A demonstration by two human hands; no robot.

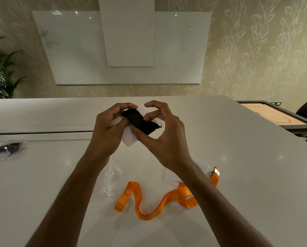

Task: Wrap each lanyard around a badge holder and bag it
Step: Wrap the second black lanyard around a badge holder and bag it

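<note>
Above the white table I hold a white badge holder with a black lanyard wound around it. My left hand grips the holder's left side, its fingers curled over the black strap. My right hand pinches the wound lanyard between thumb and fingers; a small metal clip pokes out beside it. An orange lanyard lies loose on the table near me, its clip end by a second white badge holder, which my right forearm partly hides.
A clear empty plastic bag lies crumpled under my left forearm. A bagged black lanyard bundle sits at the far left. A long slot runs across the table. A dark side table and a chair stand at the right.
</note>
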